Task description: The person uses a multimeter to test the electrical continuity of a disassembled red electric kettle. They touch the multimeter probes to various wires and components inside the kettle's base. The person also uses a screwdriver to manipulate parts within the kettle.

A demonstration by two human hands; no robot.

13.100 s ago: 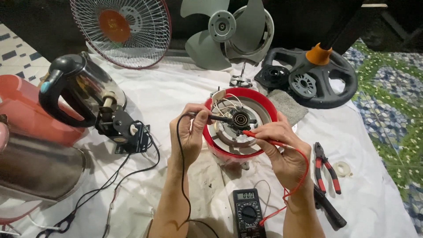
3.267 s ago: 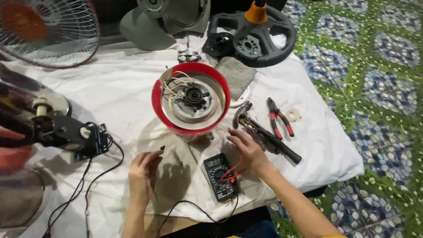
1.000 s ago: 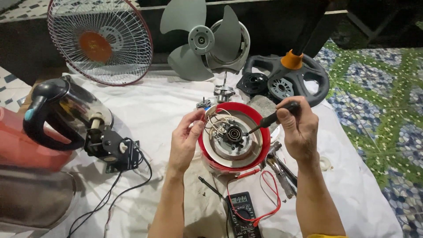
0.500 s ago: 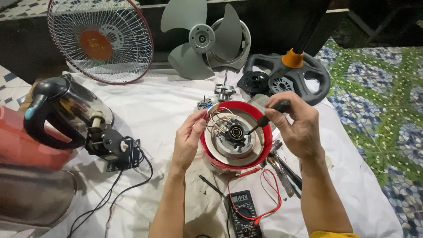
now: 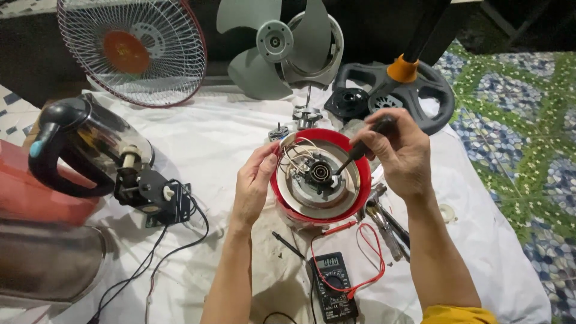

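Note:
A round red appliance base (image 5: 300,207) lies upside down on the white cloth, its silver plate, wires and black centre part (image 5: 320,174) facing up. My left hand (image 5: 255,186) grips its left rim. My right hand (image 5: 399,153) holds a black-handled screwdriver (image 5: 365,143), whose tip rests on the black centre part. Just below the base lies a black multimeter (image 5: 334,287) with red and black leads (image 5: 366,264).
A glass kettle with a black handle (image 5: 78,150) and a black base with a cord (image 5: 162,201) sit at the left. A wire fan guard (image 5: 132,51), grey fan blade (image 5: 276,45) and black fan stand (image 5: 408,90) line the back. Pliers and tools (image 5: 387,225) lie at the right.
The view has moved in slightly closer. My right hand has brought the screwdriver tip onto the black centre part, and my left hand stays on the red rim.

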